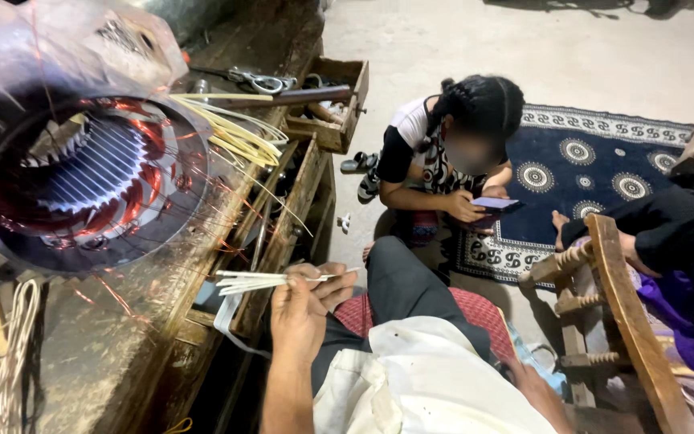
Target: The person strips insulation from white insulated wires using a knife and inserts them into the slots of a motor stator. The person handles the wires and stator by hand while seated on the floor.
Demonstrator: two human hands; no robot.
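Concrete floor, patterned blue rug [604, 173] at 2 o'clock, worn wooden bench [114, 337] along the left. On the bench at 10 o'clock lies a motor stator [90, 181], open bore facing you, copper windings in the slots, yellowish sleeving [238, 133] trailing out at its 2 o'clock. Scissors [255, 80] rest farther back at 12.

Your left hand [303, 309], low centre, pinches a bundle of thin white strips [255, 281] between thumb and fingers, tips pointing to 9 o'clock, clear of the stator. Your right hand [540, 390] shows only partly at 5 o'clock; you cannot tell whether it is spread or closed.

Step in hand, by the look of it: readying slot strips. Next move would call for lining the tips with a slot and feeding them straight, avoiding loose wire.

A seated person [451, 153] at 1 o'clock holds a phone [496, 203].
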